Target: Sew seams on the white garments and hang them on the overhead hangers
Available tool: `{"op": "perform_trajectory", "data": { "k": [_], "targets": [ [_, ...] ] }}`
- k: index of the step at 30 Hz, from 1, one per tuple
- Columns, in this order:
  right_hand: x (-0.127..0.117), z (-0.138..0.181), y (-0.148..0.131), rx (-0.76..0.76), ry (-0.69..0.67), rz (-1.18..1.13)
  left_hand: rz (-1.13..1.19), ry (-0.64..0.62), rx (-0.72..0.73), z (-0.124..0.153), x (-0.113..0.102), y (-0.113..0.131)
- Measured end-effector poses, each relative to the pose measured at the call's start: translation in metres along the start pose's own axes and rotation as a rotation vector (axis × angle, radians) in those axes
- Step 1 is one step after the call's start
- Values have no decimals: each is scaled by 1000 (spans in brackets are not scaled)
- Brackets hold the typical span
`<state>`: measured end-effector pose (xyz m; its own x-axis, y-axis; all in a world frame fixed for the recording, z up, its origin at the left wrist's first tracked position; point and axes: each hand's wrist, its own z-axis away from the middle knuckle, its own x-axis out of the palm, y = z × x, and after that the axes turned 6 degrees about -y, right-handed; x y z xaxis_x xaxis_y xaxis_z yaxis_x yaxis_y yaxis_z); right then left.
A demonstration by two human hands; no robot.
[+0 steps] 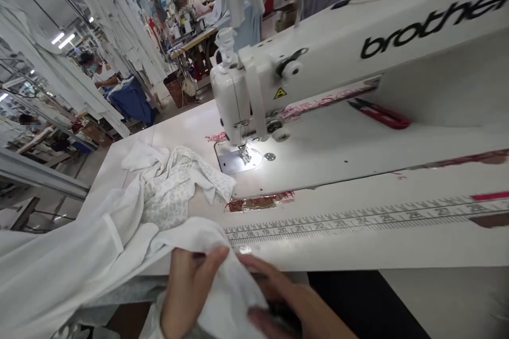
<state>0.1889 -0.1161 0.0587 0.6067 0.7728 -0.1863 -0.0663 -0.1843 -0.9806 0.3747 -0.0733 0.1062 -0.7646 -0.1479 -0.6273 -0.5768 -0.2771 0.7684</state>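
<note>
White cloth (79, 254) spreads from the left side over the table's front edge. My left hand (186, 286) is closed on a fold of it, thumb on top. My right hand (294, 302) is at the cloth's right edge, one finger stretched along it; its lower fingers are smeared by motion, and a dark patch under the palm cannot be made out. Beyond my hands, a piece of grey-patterned white fabric (170, 196) lies bunched on the table, left of the lit needle and presser foot (245, 155) of a white sewing machine (318, 74).
Red-handled thread snips (379, 114) lie on the machine bed under the arm. A printed ruler scale (338, 225) runs along the table (397, 254). Red thread scraps (217, 137) are scattered about. Behind, people work at other machines among hanging white garments (107, 16).
</note>
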Motion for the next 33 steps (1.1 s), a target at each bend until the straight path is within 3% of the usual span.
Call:
{"op": "perform_trajectory", "data": {
  "k": [3, 6, 8, 12, 15, 20, 23, 25, 27, 33],
  "targets": [
    [-24, -41, -12, -35, 201, 166, -276, 65, 225, -65, -3, 11],
    [-49, -86, -18, -109, 162, 338, -378, 168, 264, -114, -17, 13],
    [-57, -103, -20, -137, 162, 357, -401, 207, 276, -125, -31, 11],
    [-61, -102, -19, -155, 209, 314, -424, 244, 237, -96, -47, -1],
    [-63, -92, -17, -160, 224, 285, -294, 273, 66, -65, -44, -4],
    [-52, -79, -13, -394, 354, 633, 64, 58, -170, -53, -38, 7],
    [-41, -69, -14, -490, 206, 782, 192, 24, -258, -56, -37, 11],
    [-39, -67, -14, -465, 106, 839, 281, -10, -297, -55, -37, 11],
    [-40, -70, -13, -419, 93, 818, 413, -49, -314, -51, -38, 12],
    [-55, -77, -12, -454, 422, 429, 916, -28, -211, -9, -41, 5]
  ]
}}
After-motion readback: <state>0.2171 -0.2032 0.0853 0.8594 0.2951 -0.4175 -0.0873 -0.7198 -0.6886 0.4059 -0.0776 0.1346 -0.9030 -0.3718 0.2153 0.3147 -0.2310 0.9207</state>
